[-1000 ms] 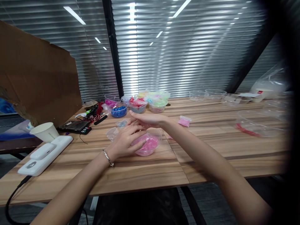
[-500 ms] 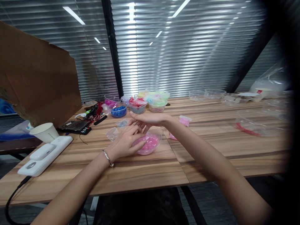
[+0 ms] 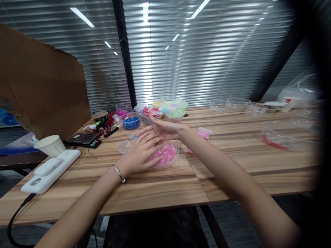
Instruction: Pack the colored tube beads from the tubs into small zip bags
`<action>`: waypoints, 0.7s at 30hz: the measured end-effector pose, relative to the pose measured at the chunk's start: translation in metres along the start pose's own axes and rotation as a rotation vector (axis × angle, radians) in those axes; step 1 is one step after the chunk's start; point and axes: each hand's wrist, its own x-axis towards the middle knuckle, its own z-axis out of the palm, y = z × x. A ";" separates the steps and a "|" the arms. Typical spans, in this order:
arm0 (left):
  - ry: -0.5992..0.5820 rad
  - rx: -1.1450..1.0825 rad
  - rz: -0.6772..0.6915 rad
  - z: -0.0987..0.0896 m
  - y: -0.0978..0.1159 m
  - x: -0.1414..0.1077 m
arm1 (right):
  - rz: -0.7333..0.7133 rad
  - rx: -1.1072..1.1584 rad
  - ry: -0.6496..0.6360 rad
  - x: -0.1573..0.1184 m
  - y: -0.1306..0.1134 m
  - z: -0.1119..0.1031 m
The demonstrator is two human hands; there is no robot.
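A clear plastic bowl with pink pieces in it stands on the wooden table in front of me. My left hand, with a silver bracelet at the wrist, lies over the bowl's left side, its fingers stretched out. Behind and above it is my right hand, palm turned inward, thumb raised and fingers extended. The fingers of both hands overlap, touching or nearly so. Nothing shows in either hand. Left of the bowl lies a clear plastic bag, and beyond it a small pale-blue bag, partly hidden by the fingers.
Bowls of blue pieces and red packets stand at the back. A pink bag lies beyond my right forearm. On the left are a white power strip and paper cup; on the right, clear bowls.
My right hand has opened, its thumb lifting and its fingers straightening against the left fingers. The bowl sits slightly farther away. My left hand stays nearly in place.
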 end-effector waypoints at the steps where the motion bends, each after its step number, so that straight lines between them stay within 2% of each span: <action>1: 0.016 -0.003 0.007 0.000 0.000 0.000 | -0.008 0.012 -0.007 0.000 0.000 -0.001; 8: 0.008 0.003 -0.004 -0.003 0.002 -0.001 | 0.016 0.033 -0.011 0.001 0.002 -0.005; 12: 0.063 0.037 -0.024 -0.001 0.002 -0.003 | -0.038 0.041 0.007 -0.001 0.002 0.001; 18: -0.003 0.120 -0.011 0.001 0.001 -0.003 | -0.087 0.106 0.057 0.004 0.004 0.004; 21: 0.019 0.122 0.027 0.000 -0.002 -0.003 | -0.109 0.144 0.035 0.006 0.004 0.004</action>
